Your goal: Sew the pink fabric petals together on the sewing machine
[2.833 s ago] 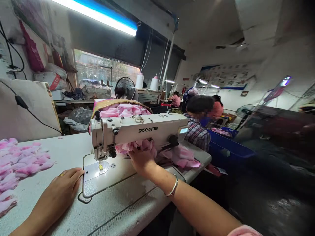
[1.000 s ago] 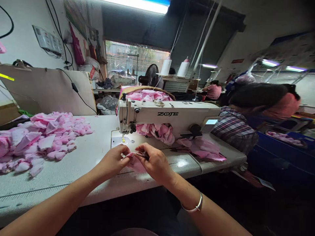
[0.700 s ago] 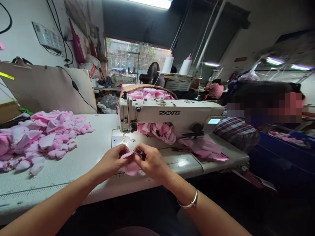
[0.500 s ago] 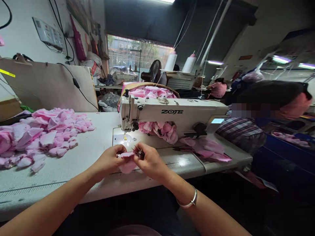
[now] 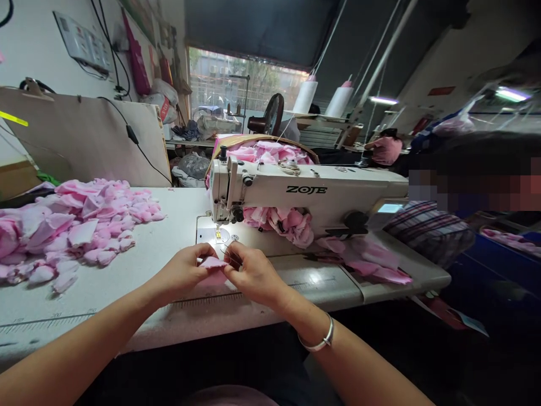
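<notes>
A small piece of pink fabric [image 5: 212, 263] is stretched between my two hands, just in front of the sewing machine's needle area. My left hand [image 5: 183, 270] pinches its left side. My right hand [image 5: 256, 276], with a bangle on the wrist, pinches the right side; a thin dark metal tool, perhaps thread snips, shows at its fingers. The white sewing machine [image 5: 308, 189] stands behind, its lit needle plate [image 5: 207, 235] just beyond my fingers. More pink fabric [image 5: 291, 225] is bunched behind the machine's arm.
A large heap of pink pieces [image 5: 93, 220] covers the table's left part. Flat pink pieces [image 5: 372, 262] lie at the right by dark scissors. Behind are thread cones [image 5: 305, 97] and a fan [image 5: 274, 114]. A person in a plaid shirt [image 5: 431, 228] is at the right.
The view has shifted slightly, so the machine appears further right. The fabric between my hands has been turned or folded, and less of it hangs down. Both hands keep their pinch.
</notes>
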A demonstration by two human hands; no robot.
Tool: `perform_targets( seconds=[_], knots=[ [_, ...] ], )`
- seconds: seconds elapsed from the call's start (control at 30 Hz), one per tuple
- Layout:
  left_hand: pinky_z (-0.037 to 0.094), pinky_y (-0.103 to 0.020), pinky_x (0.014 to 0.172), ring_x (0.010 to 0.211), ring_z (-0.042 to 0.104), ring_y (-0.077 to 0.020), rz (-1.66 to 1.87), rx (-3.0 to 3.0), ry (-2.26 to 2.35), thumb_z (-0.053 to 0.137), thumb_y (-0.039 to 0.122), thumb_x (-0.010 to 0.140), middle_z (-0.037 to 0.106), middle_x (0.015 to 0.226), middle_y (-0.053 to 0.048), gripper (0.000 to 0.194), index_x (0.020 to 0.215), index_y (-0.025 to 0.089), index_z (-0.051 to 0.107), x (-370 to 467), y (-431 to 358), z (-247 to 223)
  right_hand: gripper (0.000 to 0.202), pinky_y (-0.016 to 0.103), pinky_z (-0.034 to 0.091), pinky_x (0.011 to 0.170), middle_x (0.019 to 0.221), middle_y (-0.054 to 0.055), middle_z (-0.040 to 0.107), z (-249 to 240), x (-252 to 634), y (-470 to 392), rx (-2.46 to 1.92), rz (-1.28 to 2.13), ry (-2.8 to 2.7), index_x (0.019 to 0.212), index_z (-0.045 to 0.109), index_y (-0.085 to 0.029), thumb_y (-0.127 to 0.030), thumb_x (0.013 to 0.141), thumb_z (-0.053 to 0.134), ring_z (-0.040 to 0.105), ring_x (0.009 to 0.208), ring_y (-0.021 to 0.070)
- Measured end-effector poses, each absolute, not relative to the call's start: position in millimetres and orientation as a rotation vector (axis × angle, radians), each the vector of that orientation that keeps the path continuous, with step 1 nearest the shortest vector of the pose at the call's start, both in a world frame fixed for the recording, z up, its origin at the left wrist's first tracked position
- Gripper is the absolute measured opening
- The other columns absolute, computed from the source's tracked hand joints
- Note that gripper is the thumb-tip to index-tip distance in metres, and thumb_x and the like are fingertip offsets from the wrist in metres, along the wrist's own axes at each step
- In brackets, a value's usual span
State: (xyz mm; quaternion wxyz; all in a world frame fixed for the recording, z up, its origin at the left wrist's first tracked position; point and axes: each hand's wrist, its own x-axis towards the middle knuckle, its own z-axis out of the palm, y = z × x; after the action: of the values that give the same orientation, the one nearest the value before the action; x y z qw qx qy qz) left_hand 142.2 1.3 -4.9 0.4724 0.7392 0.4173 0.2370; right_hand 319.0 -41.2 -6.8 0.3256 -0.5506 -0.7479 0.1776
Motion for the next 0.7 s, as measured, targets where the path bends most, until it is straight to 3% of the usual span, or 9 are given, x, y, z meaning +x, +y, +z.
perform_targets(
  seconds=[0.2, 0.33, 0.47, 0.57, 0.7],
  knots=[
    [0.038, -0.022, 0.06, 0.072, 0.056, -0.0152, 0.441, 1.885, 1.127, 0.052, 0.03, 0.072, 0.063, 0.081, 0.0, 0.018, 0.085, 0.018, 0.058, 138, 22, -8, 0.013, 0.023, 0.031, 0.052, 0.066, -0.003, 0.061, -16, 310, -21, -1.607, 0.592, -1.968, 0.089, 0.055, -0.023, -0.018, 0.077, 0.054, 0.052, 0.058, 0.0128],
    [0.032, -0.023, 0.051, 0.058, 0.052, -0.0157, 0.273, 1.938, 1.249, 0.06, 0.029, 0.062, 0.059, 0.061, 0.001, 0.015, 0.071, 0.017, 0.059, 142, 55, -12, 0.018, 0.027, 0.034, 0.054, 0.075, 0.004, 0.066, -20, 304, -11, -1.841, 0.307, -2.124, 0.099, 0.057, -0.022, -0.03, 0.084, 0.056, 0.057, 0.063, 0.0181],
    [0.029, -0.023, 0.049, 0.051, 0.048, -0.0134, 0.15, 1.978, 1.254, 0.066, 0.028, 0.054, 0.057, 0.052, 0.003, 0.015, 0.065, 0.019, 0.061, 146, 78, -9, 0.031, 0.029, 0.039, 0.058, 0.103, 0.01, 0.065, -23, 309, -17, -1.564, -0.025, -2.479, 0.117, 0.054, -0.021, -0.015, 0.089, 0.044, 0.06, 0.077, 0.0196],
    [0.028, -0.023, 0.05, 0.051, 0.046, -0.0122, 0.132, 2.01, 1.237, 0.067, 0.027, 0.052, 0.057, 0.05, 0.004, 0.015, 0.063, 0.019, 0.061, 145, 87, -7, 0.044, 0.029, 0.042, 0.061, 0.128, 0.01, 0.056, -26, 314, -22, -1.315, -0.126, -2.651, 0.123, 0.052, -0.021, -0.003, 0.085, 0.04, 0.059, 0.088, 0.0192],
    [0.03, -0.022, 0.05, 0.054, 0.049, -0.0131, 0.195, 2.018, 1.26, 0.064, 0.024, 0.054, 0.06, 0.058, 0.001, 0.015, 0.067, 0.017, 0.059, 140, 95, -11, 0.053, 0.031, 0.042, 0.058, 0.137, 0.009, 0.05, -31, 315, -20, -1.31, -0.126, -2.675, 0.131, 0.046, -0.021, -0.001, 0.082, 0.039, 0.058, 0.086, 0.0204]
  ],
)
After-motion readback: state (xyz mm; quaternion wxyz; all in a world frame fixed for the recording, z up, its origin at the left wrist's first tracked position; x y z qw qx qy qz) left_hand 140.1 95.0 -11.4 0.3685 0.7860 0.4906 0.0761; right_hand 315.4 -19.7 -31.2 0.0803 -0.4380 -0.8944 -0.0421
